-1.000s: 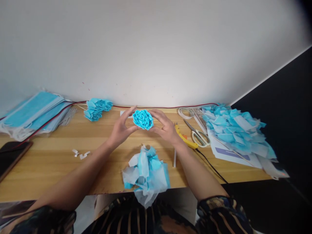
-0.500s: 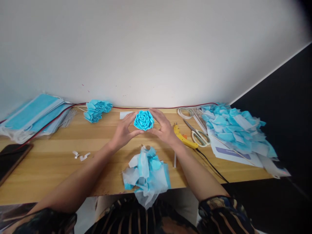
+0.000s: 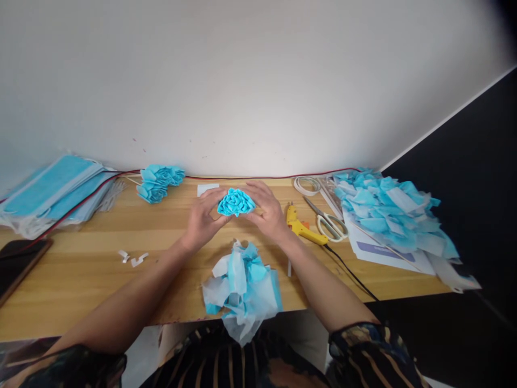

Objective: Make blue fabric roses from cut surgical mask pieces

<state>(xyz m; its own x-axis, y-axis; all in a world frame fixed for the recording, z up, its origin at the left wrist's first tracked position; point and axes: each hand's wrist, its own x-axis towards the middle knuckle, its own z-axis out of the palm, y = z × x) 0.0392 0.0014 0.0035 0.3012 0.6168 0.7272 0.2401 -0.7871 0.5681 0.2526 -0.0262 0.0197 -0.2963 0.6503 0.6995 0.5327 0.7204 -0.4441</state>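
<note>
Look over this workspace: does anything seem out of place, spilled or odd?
The crumpled blue-and-white pile hangs over the near edge of the table, looking untidy. Small white scraps lie loose to its left.

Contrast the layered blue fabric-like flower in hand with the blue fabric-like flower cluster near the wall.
The layered blue flower is held between the left hand and right hand; the blue flower cluster lies on the wooden table.
The held flower is one bloom; the cluster shows several.
A thin pale stick extends from the cluster; the held flower shows no stem.
Both: blue, layered petals.
</note>
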